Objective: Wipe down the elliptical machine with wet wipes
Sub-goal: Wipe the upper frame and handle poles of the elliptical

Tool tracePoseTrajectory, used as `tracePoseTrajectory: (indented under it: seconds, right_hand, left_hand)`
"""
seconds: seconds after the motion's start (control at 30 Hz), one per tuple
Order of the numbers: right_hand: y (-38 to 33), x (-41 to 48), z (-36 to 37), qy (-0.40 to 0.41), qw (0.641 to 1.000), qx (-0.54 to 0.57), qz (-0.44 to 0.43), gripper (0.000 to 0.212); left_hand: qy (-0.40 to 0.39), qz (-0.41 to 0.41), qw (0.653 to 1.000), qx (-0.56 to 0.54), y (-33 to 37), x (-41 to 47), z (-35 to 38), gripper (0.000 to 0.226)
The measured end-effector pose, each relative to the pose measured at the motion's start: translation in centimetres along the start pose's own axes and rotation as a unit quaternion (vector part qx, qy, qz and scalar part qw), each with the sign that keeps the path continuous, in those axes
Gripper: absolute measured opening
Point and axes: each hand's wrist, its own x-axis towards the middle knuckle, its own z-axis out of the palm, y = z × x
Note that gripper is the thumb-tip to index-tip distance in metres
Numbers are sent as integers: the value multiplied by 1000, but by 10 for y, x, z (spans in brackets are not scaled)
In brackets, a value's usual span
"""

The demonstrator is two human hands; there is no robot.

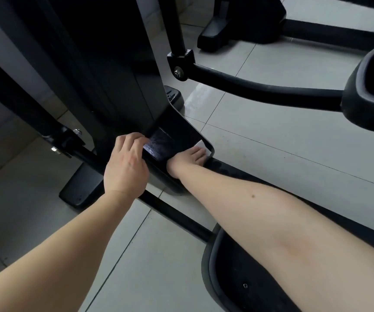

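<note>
The black elliptical machine (114,70) fills the upper left, and its glossy base cover (172,136) sits low at the centre. My right hand (190,161) lies on the right end of that cover, its fingers pressing a white wet wipe (201,146) flat against the edge. Only a corner of the wipe shows past the fingers. My left hand (126,165) rests on the cover's left side, with the fingers curled over its top rim, and holds no wipe.
A black pedal arm (260,86) runs right to a foot pedal (371,86). Another pedal (238,271) lies under my right forearm. The left pedal arm (23,113) and a floor stabiliser foot (80,188) are at left. Pale floor tiles (271,136) surround the machine.
</note>
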Motion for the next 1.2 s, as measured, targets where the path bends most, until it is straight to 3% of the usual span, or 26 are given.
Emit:
tracePoseTrajectory:
  seconds: [0.07, 0.2, 0.27, 0.37, 0.47, 0.53, 0.73, 0.9, 0.97, 1.03, 1.13, 1.2]
  right_hand:
    - [-8, 7, -8, 29, 999, -24, -39, 84]
    - [-38, 17, -28, 50, 963, -33, -263, 89]
    - [-47, 30, -38, 57, 957, -29, -283, 89]
    - [-36, 51, -40, 90, 967, 2, -238, 81]
    - [-5, 61, -45, 96, 985, 0, -146, 47]
    - [15, 63, -52, 84, 991, -33, -102, 37]
    - [36, 25, -61, 87, 992, -77, -54, 35]
    - [37, -29, -77, -56, 996, 56, -28, 18]
    - [39, -40, -95, -69, 988, 141, 1, 24]
    - [49, -44, -116, -34, 985, 166, 23, 27]
    - [60, -45, -142, 10, 998, 59, -16, 32]
    - [63, -40, -153, 60, 998, 21, 22, 31]
  left_hand:
    - [-23, -2, 999, 24, -1, 2, 1, 51]
    - [-49, -11, 998, 44, -2, 5, 4, 49]
    - [-52, -17, 997, 49, -2, 6, 5, 48]
    - [-58, -16, 997, 51, -3, 6, 6, 49]
    - [-60, -14, 997, 51, -3, 5, 6, 48]
    - [-60, -12, 997, 52, -4, 5, 6, 47]
    - [-68, -17, 996, 60, -3, 6, 4, 44]
    - [-73, -14, 996, 57, -2, 6, -1, 40]
    - [-69, -14, 996, 55, -2, 5, -1, 38]
    - [-63, -9, 997, 54, -3, 5, 0, 36]
    - [-60, -6, 997, 57, -5, 4, 1, 35]
    - [-61, -5, 997, 55, -7, 5, 1, 34]
